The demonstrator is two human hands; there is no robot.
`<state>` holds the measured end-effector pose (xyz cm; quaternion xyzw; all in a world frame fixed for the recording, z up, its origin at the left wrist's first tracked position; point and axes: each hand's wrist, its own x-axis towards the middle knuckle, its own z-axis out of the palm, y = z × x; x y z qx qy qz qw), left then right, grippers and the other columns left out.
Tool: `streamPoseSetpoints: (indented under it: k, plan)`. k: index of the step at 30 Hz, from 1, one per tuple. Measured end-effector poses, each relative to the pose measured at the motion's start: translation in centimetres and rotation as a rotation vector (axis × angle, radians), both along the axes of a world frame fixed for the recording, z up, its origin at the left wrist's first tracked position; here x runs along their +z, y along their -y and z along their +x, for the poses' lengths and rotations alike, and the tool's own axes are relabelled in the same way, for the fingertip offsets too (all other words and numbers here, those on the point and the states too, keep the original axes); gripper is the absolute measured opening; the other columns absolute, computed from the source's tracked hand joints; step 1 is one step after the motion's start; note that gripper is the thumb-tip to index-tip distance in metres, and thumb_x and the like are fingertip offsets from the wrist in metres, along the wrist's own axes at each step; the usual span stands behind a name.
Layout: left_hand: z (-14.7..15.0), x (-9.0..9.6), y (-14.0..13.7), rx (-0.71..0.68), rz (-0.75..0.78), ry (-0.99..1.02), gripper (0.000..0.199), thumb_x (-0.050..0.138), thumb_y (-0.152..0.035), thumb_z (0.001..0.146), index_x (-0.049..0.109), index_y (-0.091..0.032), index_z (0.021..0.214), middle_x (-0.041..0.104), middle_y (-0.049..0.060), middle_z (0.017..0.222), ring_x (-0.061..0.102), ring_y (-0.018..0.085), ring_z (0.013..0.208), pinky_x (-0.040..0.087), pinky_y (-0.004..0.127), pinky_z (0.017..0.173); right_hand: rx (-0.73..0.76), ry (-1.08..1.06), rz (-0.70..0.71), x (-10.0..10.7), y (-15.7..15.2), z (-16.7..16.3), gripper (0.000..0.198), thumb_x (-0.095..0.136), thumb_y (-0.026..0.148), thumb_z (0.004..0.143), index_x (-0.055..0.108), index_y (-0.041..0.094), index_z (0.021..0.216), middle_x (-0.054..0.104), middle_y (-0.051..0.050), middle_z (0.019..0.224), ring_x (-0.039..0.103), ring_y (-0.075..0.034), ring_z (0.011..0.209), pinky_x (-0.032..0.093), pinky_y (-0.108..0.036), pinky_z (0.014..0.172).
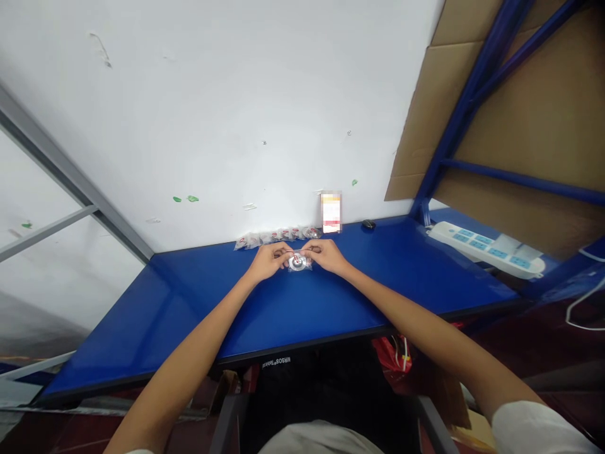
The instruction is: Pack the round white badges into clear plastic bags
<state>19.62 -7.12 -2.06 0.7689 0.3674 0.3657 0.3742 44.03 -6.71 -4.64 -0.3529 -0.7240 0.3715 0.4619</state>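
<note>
Between my two hands is a small clear plastic bag (299, 261) with a round, silvery item and a red mark in it. My left hand (270, 260) pinches the bag's top left corner. At the top right corner, the fingers of my right hand (324, 254) are pinched on the same bag. It hangs or rests low over the blue table; I cannot tell whether it touches. Just behind my hands, a row of several similar small bags (271, 237) lies along the wall.
A phone-like upright panel with a blurred screen (331, 212) leans on the wall. Right of it sits a small black object (368, 224). A white power strip (486, 249) lies by the blue frame (437, 157). The blue table (179, 302) meets the white wall at the back.
</note>
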Motion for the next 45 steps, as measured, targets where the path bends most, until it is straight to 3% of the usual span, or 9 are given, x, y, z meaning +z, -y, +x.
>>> streamPoseSetpoints:
  k: [8,12,18,21,25,29,35,41,45]
  plan:
    - [0.7,-0.7,-0.2,0.011,-0.076,0.15,0.038,0.08,-0.054,0.088,0.073,-0.017,0.096,0.076,0.006,0.085,0.071,0.018,0.071,0.062,0.032,0.067,0.032,-0.098,-0.071,0.3,0.0,0.0,0.041,0.083,0.06,0.082,0.082,0.019,0.086,0.078,-0.006,0.079,0.072,-0.023,0.068,0.063,-0.036,0.07]
    - [-0.5,0.2,-1.1,0.084,0.029,0.123,0.033,0.076,-0.05,0.091,0.072,-0.018,0.095,0.076,0.006,0.089,0.071,0.02,0.078,0.06,0.032,0.069,0.04,-0.139,-0.105,0.0,-0.5,0.1,0.043,0.078,0.057,0.088,0.081,0.017,0.105,0.08,-0.009,0.089,0.076,-0.023,0.073,0.065,-0.038,0.074]
    - [-9.3,2.8,-3.2,0.672,0.512,-0.266,0.016,0.061,-0.034,0.099,0.068,-0.021,0.098,0.072,0.006,0.097,0.068,0.02,0.086,0.053,0.032,0.081,-0.033,-0.056,-0.006,-0.5,-1.1,0.8,0.03,0.068,0.042,0.097,0.075,0.018,0.114,0.078,-0.009,0.098,0.076,-0.018,0.075,0.064,-0.032,0.072]
    - [-12.7,2.1,-4.2,0.882,0.575,-0.537,0.02,0.05,-0.03,0.104,0.068,-0.021,0.105,0.07,0.01,0.108,0.066,0.025,0.096,0.05,0.035,0.084,-0.022,-0.007,0.004,-0.9,-1.2,0.9,0.026,0.064,0.039,0.099,0.074,0.018,0.11,0.077,-0.007,0.09,0.075,-0.017,0.07,0.063,-0.03,0.069]
    - [-14.1,0.0,-5.8,0.71,0.48,-0.787,0.019,0.052,-0.028,0.101,0.07,-0.023,0.1,0.07,0.013,0.106,0.065,0.03,0.102,0.05,0.038,0.086,0.014,0.037,0.003,-1.3,-1.2,0.8,0.024,0.061,0.037,0.1,0.072,0.018,0.11,0.077,-0.005,0.085,0.074,-0.016,0.065,0.062,-0.029,0.067]
    - [-14.8,-0.9,-7.2,0.549,0.405,-0.787,0.02,0.058,-0.022,0.09,0.075,-0.023,0.102,0.074,0.013,0.105,0.065,0.033,0.107,0.051,0.044,0.099,0.011,0.048,0.006,-1.2,-1.3,1.1,0.025,0.059,0.037,0.101,0.072,0.018,0.11,0.076,-0.005,0.083,0.073,-0.016,0.062,0.06,-0.029,0.065]
    - [-16.7,-0.7,-7.4,0.531,0.378,-0.767,0.024,0.058,-0.023,0.084,0.08,-0.023,0.094,0.075,0.012,0.104,0.067,0.033,0.106,0.052,0.045,0.102,0.002,0.072,-0.004,-0.9,-1.4,1.4,0.024,0.059,0.037,0.101,0.072,0.018,0.109,0.076,-0.004,0.081,0.071,-0.015,0.061,0.058,-0.028,0.064]
    - [-16.7,-1.3,-7.5,0.712,0.384,-0.693,0.028,0.052,-0.032,0.096,0.075,-0.018,0.106,0.074,0.015,0.107,0.069,0.029,0.102,0.053,0.041,0.097,0.001,0.087,0.002,-0.7,-1.2,1.3,0.022,0.057,0.032,0.101,0.072,0.018,0.109,0.075,-0.003,0.08,0.071,-0.015,0.062,0.057,-0.028,0.065]
    - [-16.6,-1.5,-7.5,0.66,0.33,-0.717,0.025,0.057,-0.031,0.093,0.075,-0.018,0.106,0.074,0.015,0.108,0.069,0.029,0.1,0.054,0.041,0.097,0.0,0.092,0.002,-0.6,-1.2,1.4,0.022,0.058,0.034,0.101,0.072,0.019,0.109,0.076,-0.003,0.08,0.071,-0.016,0.062,0.057,-0.028,0.065]
